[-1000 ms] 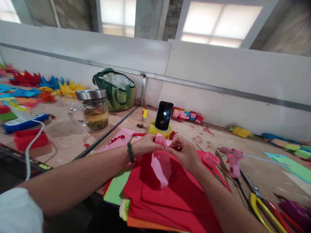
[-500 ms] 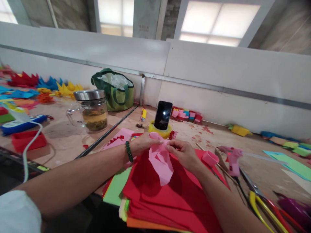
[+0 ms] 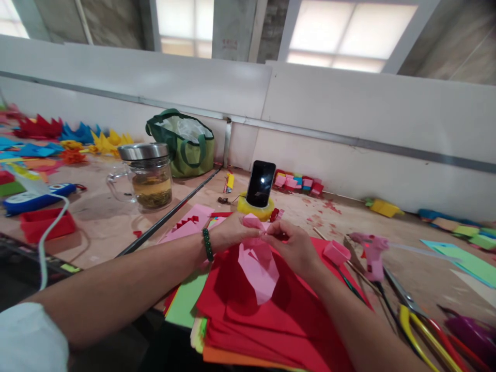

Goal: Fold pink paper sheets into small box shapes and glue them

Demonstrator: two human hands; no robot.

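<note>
Between my two hands is a folded piece of pink paper (image 3: 259, 271), its lower part hanging down over a stack of red paper (image 3: 287, 320). My left hand (image 3: 234, 231), with a dark green bead bracelet (image 3: 207, 245) at the wrist, pinches the paper's upper left. On the upper right edge, the thumb and fingers of my right hand (image 3: 289, 243) are closed on the same paper. Just right of my right hand lies a small pink folded paper box (image 3: 336, 252). Green sheets (image 3: 188, 299) stick out under the stack's left side.
Behind my hands a phone (image 3: 261, 183) leans upright in a yellow tape roll (image 3: 253, 208). To the right lie a pink glue gun (image 3: 372, 253), scissors (image 3: 414, 315) and a purple tool (image 3: 468, 330). On the left stand a glass mug of tea (image 3: 151, 188) and a green bag (image 3: 194, 155).
The pink paper has shifted slightly down and right in the view, its hanging part a little lower. Both hands still hold its upper edge.
</note>
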